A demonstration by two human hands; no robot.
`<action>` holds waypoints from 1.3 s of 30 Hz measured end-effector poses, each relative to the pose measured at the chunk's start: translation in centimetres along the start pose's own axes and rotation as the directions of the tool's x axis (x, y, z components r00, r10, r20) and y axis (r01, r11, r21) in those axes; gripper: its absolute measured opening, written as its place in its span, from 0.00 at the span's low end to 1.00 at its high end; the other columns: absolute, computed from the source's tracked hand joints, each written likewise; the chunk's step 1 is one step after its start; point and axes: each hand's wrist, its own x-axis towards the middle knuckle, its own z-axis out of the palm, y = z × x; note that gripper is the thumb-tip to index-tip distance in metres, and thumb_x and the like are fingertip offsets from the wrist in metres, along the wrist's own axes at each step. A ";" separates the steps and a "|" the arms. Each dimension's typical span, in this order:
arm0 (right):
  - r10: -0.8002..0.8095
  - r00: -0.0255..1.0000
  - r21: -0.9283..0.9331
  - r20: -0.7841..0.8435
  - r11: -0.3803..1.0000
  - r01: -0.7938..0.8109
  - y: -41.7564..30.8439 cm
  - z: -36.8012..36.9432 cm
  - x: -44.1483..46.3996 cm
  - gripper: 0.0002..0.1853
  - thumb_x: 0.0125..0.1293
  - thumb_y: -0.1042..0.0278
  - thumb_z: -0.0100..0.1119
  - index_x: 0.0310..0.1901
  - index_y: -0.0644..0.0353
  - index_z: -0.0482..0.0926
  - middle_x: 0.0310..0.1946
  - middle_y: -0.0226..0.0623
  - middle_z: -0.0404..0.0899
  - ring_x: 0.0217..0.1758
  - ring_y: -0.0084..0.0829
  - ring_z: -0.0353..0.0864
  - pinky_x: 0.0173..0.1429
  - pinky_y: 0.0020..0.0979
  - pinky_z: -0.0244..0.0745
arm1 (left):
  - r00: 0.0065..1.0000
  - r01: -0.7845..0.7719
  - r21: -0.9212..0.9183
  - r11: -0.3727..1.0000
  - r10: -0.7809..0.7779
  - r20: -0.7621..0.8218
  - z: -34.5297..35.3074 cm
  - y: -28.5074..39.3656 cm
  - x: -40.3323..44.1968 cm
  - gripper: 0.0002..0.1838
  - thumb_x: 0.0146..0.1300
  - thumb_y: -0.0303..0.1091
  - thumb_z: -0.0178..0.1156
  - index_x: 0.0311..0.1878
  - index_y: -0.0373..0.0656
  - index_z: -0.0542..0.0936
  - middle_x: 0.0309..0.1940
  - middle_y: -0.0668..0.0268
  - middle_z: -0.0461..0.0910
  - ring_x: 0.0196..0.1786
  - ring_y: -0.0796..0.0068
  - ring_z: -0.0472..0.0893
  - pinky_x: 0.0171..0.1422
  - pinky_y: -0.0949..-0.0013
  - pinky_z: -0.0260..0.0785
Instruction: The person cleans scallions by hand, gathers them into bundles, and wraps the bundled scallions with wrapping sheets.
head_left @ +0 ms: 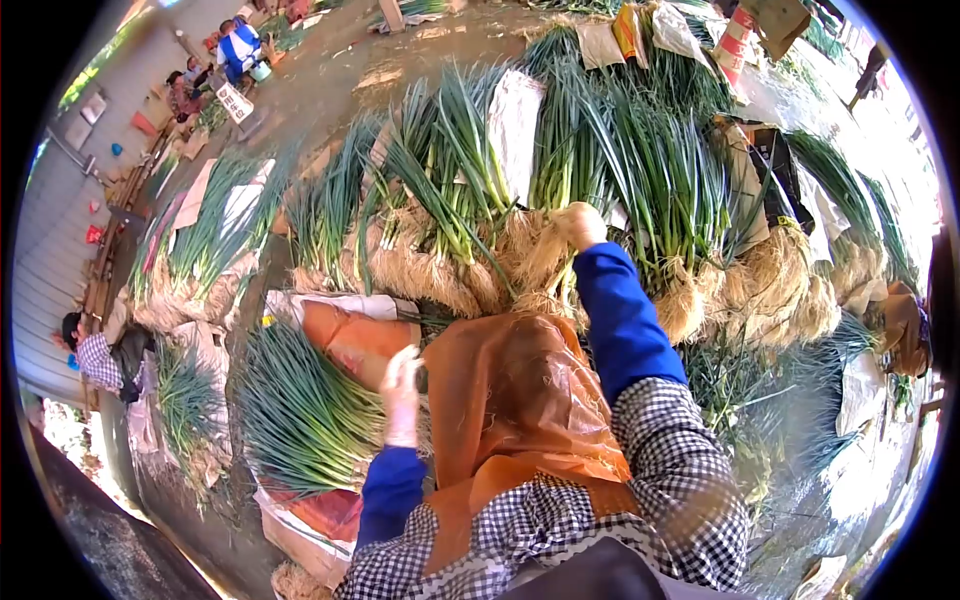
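Note:
Long green onions (560, 160) with pale, hairy roots lie in a row in front of me. My right hand (578, 226) reaches out to them, its fingers closed at the white stem ends just above the roots; the fingertips are hidden. To the left, my left hand (402, 392) is raised with its fingers pointing up and slightly bent, and nothing shows in it. Under and beside it lies a fanned pile of green onions (310, 410) with their white ends toward me. An orange-brown apron (520, 390) covers my lap.
More onion bundles (205, 230) lie at left on the wet floor. Sacks (515, 130) rest among the onions, and a red-white cone (735, 45) stands back right. A person (100, 360) sits far left; others (240, 48) work at the back.

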 end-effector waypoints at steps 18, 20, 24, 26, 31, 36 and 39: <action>0.083 0.996 -0.052 -0.031 0.995 -0.085 3.2 -6.7 -22.4 0.20 0.53 0.47 0.64 0.36 0.56 0.77 0.29 0.37 0.78 0.34 0.35 0.79 0.38 0.31 0.73 | 0.632 0.723 -0.229 0.652 -0.490 0.600 24.4 -3.0 -10.0 0.11 0.60 0.25 0.57 0.47 0.38 0.73 0.29 0.68 0.74 0.27 0.74 0.74 0.30 0.71 0.70; 0.038 0.988 -0.324 0.151 0.946 0.013 1.4 -6.7 -20.7 0.20 0.54 0.44 0.60 0.31 0.56 0.77 0.23 0.38 0.79 0.28 0.37 0.81 0.34 0.33 0.74 | 0.765 0.344 0.114 0.932 -0.348 0.542 24.4 -8.6 -10.0 0.12 0.58 0.29 0.59 0.45 0.37 0.73 0.30 0.65 0.75 0.26 0.74 0.74 0.29 0.72 0.69; -0.123 0.924 -0.396 0.363 0.877 0.272 4.1 -3.1 -21.7 0.17 0.66 0.54 0.50 0.24 0.55 0.74 0.15 0.30 0.72 0.16 0.26 0.72 0.23 0.29 0.71 | 0.663 0.665 -0.098 0.740 -0.525 0.534 23.4 -4.5 -9.3 0.13 0.57 0.32 0.60 0.43 0.37 0.74 0.28 0.62 0.76 0.26 0.72 0.74 0.31 0.71 0.69; -0.210 0.848 0.033 0.487 0.974 0.223 3.1 -6.0 -26.5 0.16 0.68 0.54 0.47 0.29 0.56 0.75 0.16 0.27 0.70 0.16 0.23 0.70 0.22 0.27 0.70 | 0.549 0.826 -0.504 0.253 -0.564 0.616 23.0 -5.2 -8.8 0.11 0.58 0.32 0.59 0.41 0.38 0.74 0.27 0.62 0.77 0.26 0.70 0.75 0.31 0.71 0.69; 0.236 0.562 0.450 0.793 0.394 -0.801 10.8 -12.5 -34.3 0.19 0.64 0.59 0.56 0.53 0.60 0.74 0.41 0.39 0.79 0.31 0.32 0.82 0.28 0.27 0.74 | 0.508 0.835 -0.250 0.490 -0.515 0.690 21.4 -3.1 -7.7 0.10 0.62 0.33 0.57 0.46 0.42 0.75 0.23 0.70 0.73 0.21 0.81 0.71 0.23 0.79 0.64; 0.009 0.969 -0.141 0.247 0.990 0.027 14.2 -6.8 -28.3 0.23 0.66 0.44 0.46 0.49 0.55 0.77 0.36 0.37 0.81 0.39 0.37 0.82 0.44 0.38 0.74 | 0.322 0.940 -0.220 0.261 -0.462 0.827 20.8 -1.4 -7.6 0.12 0.65 0.35 0.53 0.47 0.39 0.75 0.20 0.73 0.70 0.17 0.85 0.66 0.17 0.83 0.58; 0.203 0.838 0.675 0.506 0.511 -0.532 9.0 -3.5 -20.9 0.25 0.67 0.47 0.46 0.56 0.59 0.71 0.46 0.35 0.75 0.44 0.31 0.76 0.49 0.33 0.71 | 0.321 0.942 -0.249 0.225 -0.396 0.860 20.3 -1.7 -7.6 0.16 0.63 0.37 0.50 0.49 0.36 0.73 0.20 0.70 0.68 0.16 0.82 0.64 0.17 0.81 0.58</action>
